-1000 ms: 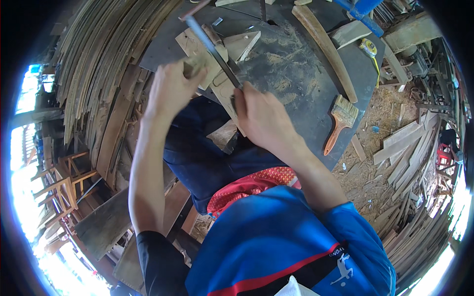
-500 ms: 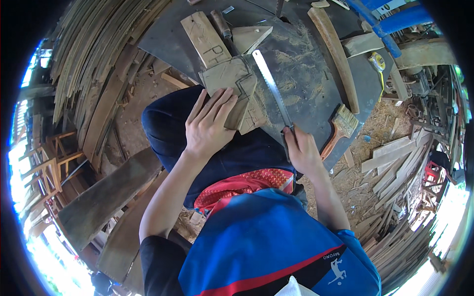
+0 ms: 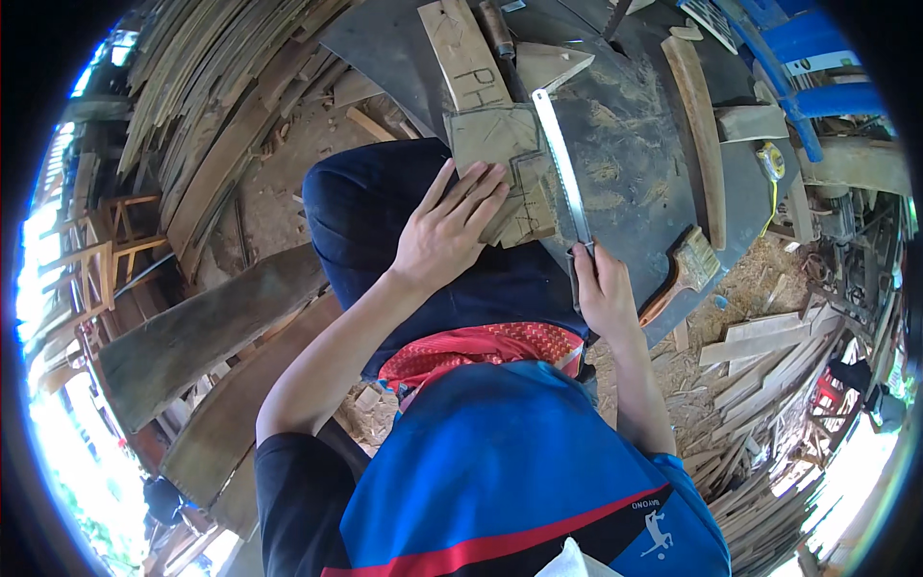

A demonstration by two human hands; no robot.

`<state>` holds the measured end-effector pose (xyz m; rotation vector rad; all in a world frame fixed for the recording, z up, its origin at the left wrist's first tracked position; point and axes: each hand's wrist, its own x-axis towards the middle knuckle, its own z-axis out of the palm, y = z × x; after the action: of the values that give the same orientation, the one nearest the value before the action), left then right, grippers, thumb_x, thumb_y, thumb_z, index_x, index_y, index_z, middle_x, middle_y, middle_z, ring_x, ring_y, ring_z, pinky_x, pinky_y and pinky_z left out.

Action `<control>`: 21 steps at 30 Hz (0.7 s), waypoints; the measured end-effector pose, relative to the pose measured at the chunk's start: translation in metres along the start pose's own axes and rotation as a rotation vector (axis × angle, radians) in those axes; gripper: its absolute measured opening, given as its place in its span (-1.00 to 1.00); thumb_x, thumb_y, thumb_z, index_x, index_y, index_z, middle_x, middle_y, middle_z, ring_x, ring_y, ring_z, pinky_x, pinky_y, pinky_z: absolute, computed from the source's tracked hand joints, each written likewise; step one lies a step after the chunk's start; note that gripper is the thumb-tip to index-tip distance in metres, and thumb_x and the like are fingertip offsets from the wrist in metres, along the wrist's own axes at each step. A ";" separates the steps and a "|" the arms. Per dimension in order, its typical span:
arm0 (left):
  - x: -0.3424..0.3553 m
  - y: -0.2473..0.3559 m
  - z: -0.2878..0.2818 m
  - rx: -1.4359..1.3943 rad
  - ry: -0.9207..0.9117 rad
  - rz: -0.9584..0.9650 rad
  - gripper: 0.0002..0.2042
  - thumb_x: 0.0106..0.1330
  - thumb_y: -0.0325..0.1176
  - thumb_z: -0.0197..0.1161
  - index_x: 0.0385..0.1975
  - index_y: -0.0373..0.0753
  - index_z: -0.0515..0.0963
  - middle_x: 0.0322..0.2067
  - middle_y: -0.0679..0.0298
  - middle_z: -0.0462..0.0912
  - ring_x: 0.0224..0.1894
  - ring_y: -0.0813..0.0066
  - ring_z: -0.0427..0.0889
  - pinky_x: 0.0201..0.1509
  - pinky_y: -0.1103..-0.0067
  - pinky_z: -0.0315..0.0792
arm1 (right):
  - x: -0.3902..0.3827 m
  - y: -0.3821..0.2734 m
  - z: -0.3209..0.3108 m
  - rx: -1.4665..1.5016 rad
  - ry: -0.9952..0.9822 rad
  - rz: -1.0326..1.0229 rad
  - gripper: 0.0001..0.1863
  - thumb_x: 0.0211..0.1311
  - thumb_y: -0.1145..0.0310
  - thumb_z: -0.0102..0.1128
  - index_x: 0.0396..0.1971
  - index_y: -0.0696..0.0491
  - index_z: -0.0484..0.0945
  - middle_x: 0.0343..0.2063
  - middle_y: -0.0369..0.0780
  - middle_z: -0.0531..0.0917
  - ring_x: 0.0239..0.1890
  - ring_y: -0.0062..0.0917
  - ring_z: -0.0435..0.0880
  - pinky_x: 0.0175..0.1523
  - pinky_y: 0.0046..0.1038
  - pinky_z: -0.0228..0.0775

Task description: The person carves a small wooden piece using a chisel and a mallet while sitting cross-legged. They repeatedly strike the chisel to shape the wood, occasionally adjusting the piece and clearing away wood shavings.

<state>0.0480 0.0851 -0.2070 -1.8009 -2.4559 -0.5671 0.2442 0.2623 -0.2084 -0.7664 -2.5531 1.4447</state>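
Note:
My left hand [image 3: 444, 231] lies flat with spread fingers on a wooden block [image 3: 495, 135] that has dark pencil lines across its face. This block rests over other wood pieces at the bench's near edge, by my thigh. Closed around a handle, my right hand [image 3: 606, 288] holds a handsaw [image 3: 563, 163] with a narrow, shiny blade. The blade points away from me along the block's right side; whether it touches the wood I cannot tell. Beyond the block lie a pencil-marked board [image 3: 461, 53] and a wooden-handled tool [image 3: 497, 31].
Sawdust covers parts of the dark bench top [image 3: 615, 183]. To the right are a long curved wood piece [image 3: 697, 144], a brush [image 3: 692, 264] and a yellow tape measure [image 3: 770, 162]. Stacked planks [image 3: 221, 87] stand left, with scrap wood [image 3: 769, 375] at right.
The whole view has shifted, so the bench and its things sit farther right. The saw blade is now closer to the block's right edge. My left hand stays flat on the wood.

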 end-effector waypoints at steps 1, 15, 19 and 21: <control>0.003 0.001 -0.003 -0.016 -0.041 -0.004 -0.28 -0.08 -0.47 0.40 0.25 -0.21 0.47 0.40 0.25 0.41 0.50 0.34 0.28 0.64 0.17 0.02 | 0.000 0.000 -0.001 0.028 -0.008 0.059 -0.81 0.49 0.38 0.08 -0.28 0.21 0.51 -0.51 0.06 0.58 -0.46 0.09 0.56 -0.39 0.01 0.28; 0.047 0.009 -0.089 -2.536 0.604 -0.163 -0.05 0.39 0.41 -0.05 0.57 -0.18 -0.05 0.58 0.09 -0.08 0.52 0.21 0.14 0.53 0.22 0.10 | 0.007 -0.013 -0.009 0.125 0.032 0.098 -0.74 0.56 0.31 -0.02 -0.29 0.17 0.48 -0.78 -0.19 0.46 -0.77 -0.39 0.54 -0.59 -0.32 0.29; 0.041 0.013 -0.090 -2.575 0.580 -0.133 -0.02 0.37 0.40 0.03 0.59 -0.14 -0.11 0.59 0.11 -0.12 0.49 0.23 0.18 0.48 0.25 0.14 | 0.006 -0.010 -0.010 0.076 0.074 0.029 -0.73 0.57 0.29 -0.02 -0.30 0.17 0.48 -0.77 -0.19 0.46 -0.76 -0.38 0.54 -0.58 -0.31 0.28; 0.038 0.012 -0.091 -2.567 0.576 -0.096 -0.03 0.38 0.40 0.02 0.59 -0.13 -0.13 0.60 0.12 -0.14 0.46 0.24 0.21 0.45 0.27 0.17 | 0.006 -0.002 -0.008 0.030 0.081 -0.009 -0.73 0.57 0.27 -0.01 -0.28 0.16 0.49 -0.75 -0.18 0.48 -0.76 -0.37 0.54 -0.58 -0.30 0.29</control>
<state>0.0310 0.0945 -0.1098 -0.4264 -0.1820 -3.8971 0.2410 0.2709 -0.2034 -0.7910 -2.4658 1.4159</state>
